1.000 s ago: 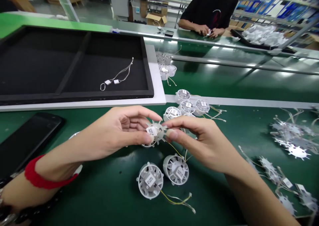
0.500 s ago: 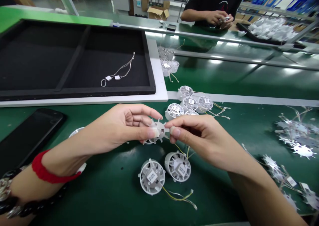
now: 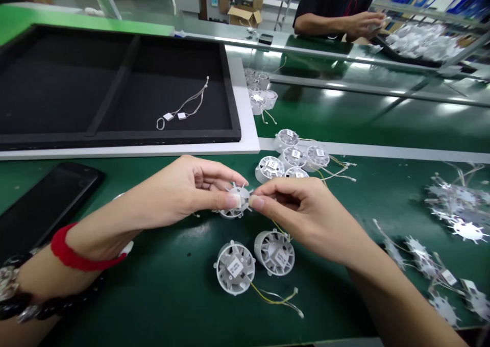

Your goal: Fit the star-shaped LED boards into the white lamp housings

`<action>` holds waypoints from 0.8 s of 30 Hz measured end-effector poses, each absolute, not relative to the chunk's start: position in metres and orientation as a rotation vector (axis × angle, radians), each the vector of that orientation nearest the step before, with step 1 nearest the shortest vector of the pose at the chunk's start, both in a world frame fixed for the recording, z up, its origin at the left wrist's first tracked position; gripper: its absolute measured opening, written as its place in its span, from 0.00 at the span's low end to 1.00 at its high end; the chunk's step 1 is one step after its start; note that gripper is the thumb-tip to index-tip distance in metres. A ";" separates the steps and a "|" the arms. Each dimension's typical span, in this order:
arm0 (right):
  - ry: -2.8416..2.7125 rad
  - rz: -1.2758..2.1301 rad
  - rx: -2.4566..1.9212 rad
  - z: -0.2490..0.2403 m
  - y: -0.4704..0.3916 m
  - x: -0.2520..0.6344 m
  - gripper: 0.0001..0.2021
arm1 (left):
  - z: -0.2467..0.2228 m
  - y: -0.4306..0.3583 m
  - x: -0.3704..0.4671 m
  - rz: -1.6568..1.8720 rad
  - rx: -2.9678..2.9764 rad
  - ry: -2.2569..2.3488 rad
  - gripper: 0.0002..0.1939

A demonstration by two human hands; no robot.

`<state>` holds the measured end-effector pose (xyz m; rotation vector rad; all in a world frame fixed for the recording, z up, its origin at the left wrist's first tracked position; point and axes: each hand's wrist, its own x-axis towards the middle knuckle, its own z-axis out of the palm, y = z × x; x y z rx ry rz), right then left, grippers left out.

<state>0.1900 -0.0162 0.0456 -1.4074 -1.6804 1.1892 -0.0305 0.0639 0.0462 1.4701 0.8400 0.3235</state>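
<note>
A red band (image 3: 76,257) and black-and-silver beads (image 3: 48,306) circle the left wrist (image 3: 101,234).

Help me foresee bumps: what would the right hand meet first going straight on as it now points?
The right hand would likely meet the spiked disc held in the left hand first; depth is unclear.

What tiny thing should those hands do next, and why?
Maybe gently press the spiky plate into the cup beneath. The left hand pinches it, the right hand touches its edge, and another cup nearby has a similar plate inside. I can't tell whether it's fully seated.
</note>
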 end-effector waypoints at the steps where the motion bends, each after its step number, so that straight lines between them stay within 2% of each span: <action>1: -1.670 1.188 -1.419 0.045 -0.015 0.189 0.15 | 0.046 0.064 -0.031 0.318 1.498 0.863 0.11; 7: -1.703 1.197 -1.482 0.032 -0.008 0.184 0.22 | 0.044 0.067 -0.030 0.256 1.700 0.951 0.17; 11: -1.769 1.166 -1.541 0.024 -0.005 0.182 0.18 | 0.041 0.069 -0.033 0.184 1.839 0.983 0.18; 16: -1.832 1.195 -1.588 0.022 -0.004 0.182 0.16 | 0.034 0.067 -0.040 0.131 2.151 0.957 0.28; 24: -1.852 1.117 -1.653 0.021 -0.005 0.182 0.17 | 0.028 0.065 -0.043 0.063 2.159 0.937 0.24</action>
